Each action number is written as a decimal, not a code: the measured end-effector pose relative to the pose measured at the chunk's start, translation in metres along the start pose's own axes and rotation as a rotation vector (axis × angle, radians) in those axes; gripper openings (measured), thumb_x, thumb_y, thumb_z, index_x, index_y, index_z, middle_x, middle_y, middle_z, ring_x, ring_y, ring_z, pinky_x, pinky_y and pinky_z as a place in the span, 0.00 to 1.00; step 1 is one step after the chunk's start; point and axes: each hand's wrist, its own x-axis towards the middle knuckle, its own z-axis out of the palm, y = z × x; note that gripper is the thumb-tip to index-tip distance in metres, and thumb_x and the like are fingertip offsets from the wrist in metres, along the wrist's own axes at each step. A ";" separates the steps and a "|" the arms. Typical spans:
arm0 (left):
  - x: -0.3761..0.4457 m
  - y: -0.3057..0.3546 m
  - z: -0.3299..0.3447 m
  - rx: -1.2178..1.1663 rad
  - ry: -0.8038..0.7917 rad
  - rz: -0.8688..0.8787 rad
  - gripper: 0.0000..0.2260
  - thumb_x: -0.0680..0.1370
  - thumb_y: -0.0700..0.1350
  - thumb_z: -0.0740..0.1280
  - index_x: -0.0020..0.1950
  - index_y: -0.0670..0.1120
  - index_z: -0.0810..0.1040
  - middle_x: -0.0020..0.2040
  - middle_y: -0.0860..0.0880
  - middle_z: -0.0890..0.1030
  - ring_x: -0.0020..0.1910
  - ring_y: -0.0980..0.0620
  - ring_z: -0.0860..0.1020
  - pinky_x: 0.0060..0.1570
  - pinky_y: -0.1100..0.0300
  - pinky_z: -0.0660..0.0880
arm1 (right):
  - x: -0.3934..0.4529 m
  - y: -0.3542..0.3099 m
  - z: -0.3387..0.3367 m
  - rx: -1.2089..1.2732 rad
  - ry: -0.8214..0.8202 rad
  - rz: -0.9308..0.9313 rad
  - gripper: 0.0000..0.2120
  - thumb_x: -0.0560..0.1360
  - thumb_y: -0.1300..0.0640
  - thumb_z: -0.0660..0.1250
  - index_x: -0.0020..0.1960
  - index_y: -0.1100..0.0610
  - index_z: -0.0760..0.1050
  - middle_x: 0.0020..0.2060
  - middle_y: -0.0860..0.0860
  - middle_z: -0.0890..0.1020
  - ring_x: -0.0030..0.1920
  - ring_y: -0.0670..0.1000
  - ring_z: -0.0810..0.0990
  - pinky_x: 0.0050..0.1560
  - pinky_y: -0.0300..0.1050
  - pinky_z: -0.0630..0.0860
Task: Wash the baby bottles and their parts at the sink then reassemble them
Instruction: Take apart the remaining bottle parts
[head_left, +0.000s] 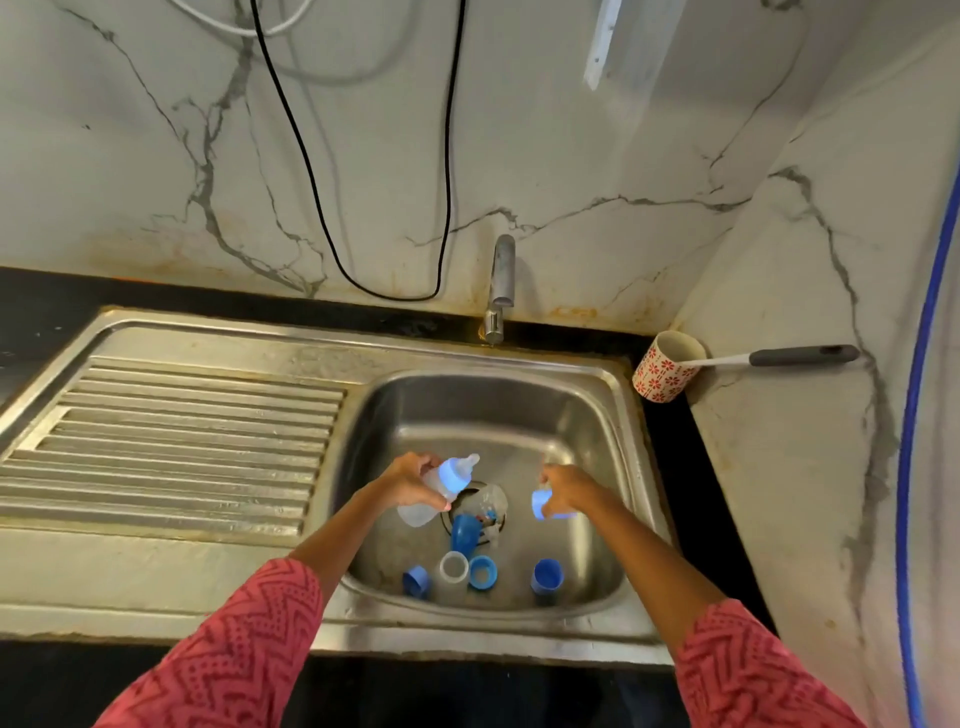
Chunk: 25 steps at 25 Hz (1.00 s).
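Over the steel sink basin (582, 415), my left hand (410, 478) grips a clear baby bottle (431, 493) with a light blue collar and teat pointing up and right. My right hand (566, 488) holds a light blue bottle part (545, 506), apart from the bottle. On the basin floor lie a clear bottle (488, 501) near the drain, a dark blue cap (464, 532), a clear open bottle (453, 569), a blue ring (483, 571), a small blue cap (416, 581) and a blue cap (547, 576) at the right.
The tap (500, 291) stands behind the basin; no water shows. A ribbed steel drainboard (171, 441) lies to the left. A patterned cup (665, 371) holding a grey-handled brush (800, 356) sits at the back right corner. A black cable (363, 280) hangs on the marble wall.
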 end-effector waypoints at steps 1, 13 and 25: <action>0.002 -0.004 0.006 0.004 -0.012 -0.015 0.31 0.66 0.48 0.77 0.65 0.46 0.71 0.56 0.50 0.74 0.51 0.53 0.72 0.48 0.62 0.68 | 0.004 0.004 0.014 -0.039 -0.009 -0.005 0.27 0.72 0.55 0.69 0.69 0.57 0.65 0.64 0.56 0.73 0.62 0.57 0.74 0.56 0.45 0.72; 0.019 0.000 0.028 -0.005 -0.032 -0.047 0.30 0.64 0.48 0.79 0.63 0.45 0.74 0.57 0.50 0.77 0.53 0.52 0.75 0.50 0.62 0.72 | 0.017 0.002 0.039 0.167 -0.024 0.030 0.16 0.78 0.53 0.62 0.34 0.57 0.70 0.33 0.52 0.74 0.41 0.54 0.77 0.38 0.41 0.69; 0.003 0.038 -0.012 0.177 0.058 0.079 0.25 0.65 0.56 0.77 0.56 0.44 0.79 0.51 0.48 0.80 0.48 0.52 0.77 0.47 0.61 0.72 | -0.014 -0.092 -0.066 0.447 -0.008 -0.160 0.18 0.71 0.46 0.71 0.39 0.62 0.76 0.29 0.52 0.78 0.28 0.46 0.76 0.34 0.35 0.72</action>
